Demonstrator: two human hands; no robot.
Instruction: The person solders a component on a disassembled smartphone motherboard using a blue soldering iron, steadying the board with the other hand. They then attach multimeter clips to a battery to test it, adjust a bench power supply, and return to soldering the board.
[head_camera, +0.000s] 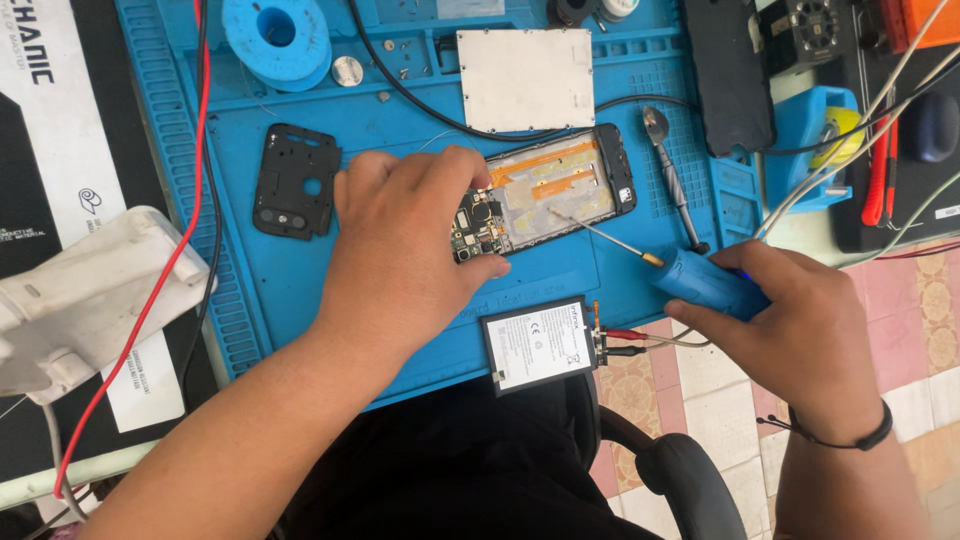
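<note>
The opened phone (545, 190) lies near the middle of the blue mat (400, 135), back cover off, its circuit board exposed at the left end. That end is pinned down by the left hand (405, 250), fingers curled over the frame. A blue-handled screwdriver (690, 278) is gripped in the closed right hand (800, 330), its tip resting on the phone's inner plate. The driver is best kept in line with the screw and pressed lightly, judged from the slanted shaft. A battery (538, 345) sits at the mat's front edge.
</note>
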